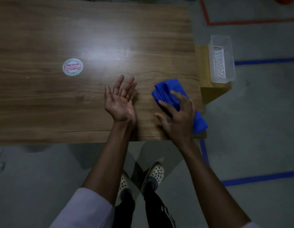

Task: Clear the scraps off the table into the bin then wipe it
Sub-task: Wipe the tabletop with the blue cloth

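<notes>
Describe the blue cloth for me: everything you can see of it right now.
The blue cloth is bright blue, soft-looking fabric, folded or bunched into a long bundle. It lies on the wooden table at its near right corner, angled, its near end reaching the table's edge. The right hand rests on top with fingers spread, covering its middle. The left hand is beside it, palm up, not touching.

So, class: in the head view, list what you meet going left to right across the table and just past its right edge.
round sticker → left hand → right hand → clear plastic bin
</notes>
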A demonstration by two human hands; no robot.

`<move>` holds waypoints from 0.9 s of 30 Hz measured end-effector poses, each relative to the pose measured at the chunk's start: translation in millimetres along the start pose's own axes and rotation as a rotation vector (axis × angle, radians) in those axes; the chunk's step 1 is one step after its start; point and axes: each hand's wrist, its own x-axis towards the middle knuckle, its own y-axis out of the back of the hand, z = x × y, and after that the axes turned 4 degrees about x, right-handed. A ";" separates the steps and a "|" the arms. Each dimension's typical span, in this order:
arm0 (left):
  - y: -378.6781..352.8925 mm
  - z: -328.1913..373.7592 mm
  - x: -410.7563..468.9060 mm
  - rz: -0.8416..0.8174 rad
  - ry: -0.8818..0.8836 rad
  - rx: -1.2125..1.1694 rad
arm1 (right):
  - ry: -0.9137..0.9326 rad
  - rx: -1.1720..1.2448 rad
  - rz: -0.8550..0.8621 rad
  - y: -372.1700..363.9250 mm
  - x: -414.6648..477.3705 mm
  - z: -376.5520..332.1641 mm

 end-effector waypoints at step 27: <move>-12.9 -37.9 -27.7 -0.036 -0.508 0.521 | -0.827 0.702 -0.397 20.9 -3.6 -48.6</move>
